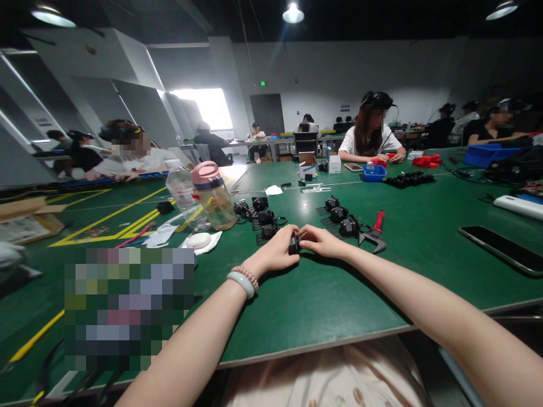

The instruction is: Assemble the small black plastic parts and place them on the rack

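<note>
Both hands meet over the green table around a small black part [294, 243], whose exact kind I cannot make out. My left hand [278, 249] is closed on its left side, a bracelet and a pale bangle on that wrist. The fingertips of my right hand [319, 242] press on the part from the right. Just beyond my left hand stands a row of black round-headed parts [266, 217] on dark slatted bases. A similar row [339, 213] lies beyond my right hand, beside an adjustable wrench [375, 234] with a red and black handle.
A pink-lidded bottle [214, 198] and a clear bottle [186, 195] stand at left, near a white round object [198, 241]. A phone [504, 249] lies at right. Across the table a person [373, 133] works by a blue bin [374, 173]. The table edge [322, 346] is close to my body.
</note>
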The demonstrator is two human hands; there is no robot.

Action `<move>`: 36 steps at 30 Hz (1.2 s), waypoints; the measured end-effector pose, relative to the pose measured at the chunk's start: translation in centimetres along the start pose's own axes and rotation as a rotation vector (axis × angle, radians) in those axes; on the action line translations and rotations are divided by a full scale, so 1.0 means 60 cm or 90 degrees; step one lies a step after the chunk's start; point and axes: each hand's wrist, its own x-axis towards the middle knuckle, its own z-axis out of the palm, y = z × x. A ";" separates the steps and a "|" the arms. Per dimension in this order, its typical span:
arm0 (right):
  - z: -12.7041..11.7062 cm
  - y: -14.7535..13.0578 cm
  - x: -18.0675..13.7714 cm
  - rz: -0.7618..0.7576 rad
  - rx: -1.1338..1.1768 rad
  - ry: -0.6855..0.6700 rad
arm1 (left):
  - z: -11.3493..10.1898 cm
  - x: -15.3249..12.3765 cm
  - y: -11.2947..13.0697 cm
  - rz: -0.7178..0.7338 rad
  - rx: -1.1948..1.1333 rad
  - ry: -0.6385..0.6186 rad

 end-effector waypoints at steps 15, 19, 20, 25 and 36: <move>-0.002 -0.007 0.003 0.023 0.111 0.016 | 0.002 0.001 0.012 -0.001 0.025 0.034; -0.003 -0.016 -0.001 0.012 0.036 0.022 | 0.003 0.001 0.010 0.018 0.029 0.044; -0.004 -0.020 -0.003 0.007 0.007 0.024 | 0.003 0.001 0.009 0.024 0.030 0.046; -0.009 -0.044 -0.008 -0.042 -0.155 0.050 | 0.000 0.002 0.013 0.036 0.036 0.064; -0.003 -0.067 -0.014 -0.052 -0.286 0.087 | -0.003 0.002 0.024 0.067 0.041 0.111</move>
